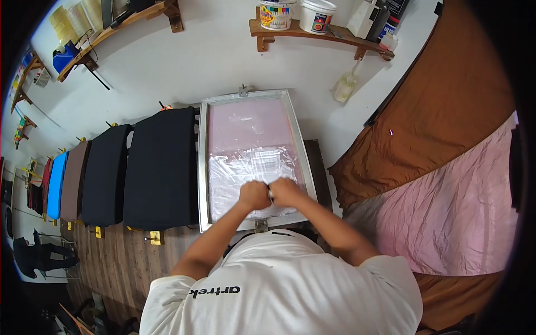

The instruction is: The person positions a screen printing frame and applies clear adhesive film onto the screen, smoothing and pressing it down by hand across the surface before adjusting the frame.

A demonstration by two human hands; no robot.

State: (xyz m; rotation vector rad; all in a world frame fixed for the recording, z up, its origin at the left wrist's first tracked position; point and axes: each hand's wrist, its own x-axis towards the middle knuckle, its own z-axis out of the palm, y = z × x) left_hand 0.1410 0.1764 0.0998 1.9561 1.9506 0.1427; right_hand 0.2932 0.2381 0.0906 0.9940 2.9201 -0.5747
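White wall (pixel 167 70), framed screen (pixel 251 125) beneath left hand (pixel 255 195) (right hand (pixel 285 192) beside).

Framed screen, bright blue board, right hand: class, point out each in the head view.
Framed screen (pixel 251 131), head view: its pink upper area.
Bright blue board (pixel 57 184), head view: its broad blue surface.
Right hand (pixel 286 192), head view: back of the hand.

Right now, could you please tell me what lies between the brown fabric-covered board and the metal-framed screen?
In the head view, one black board stands beside the brown board, then a second black board beside the metal-framed screen.
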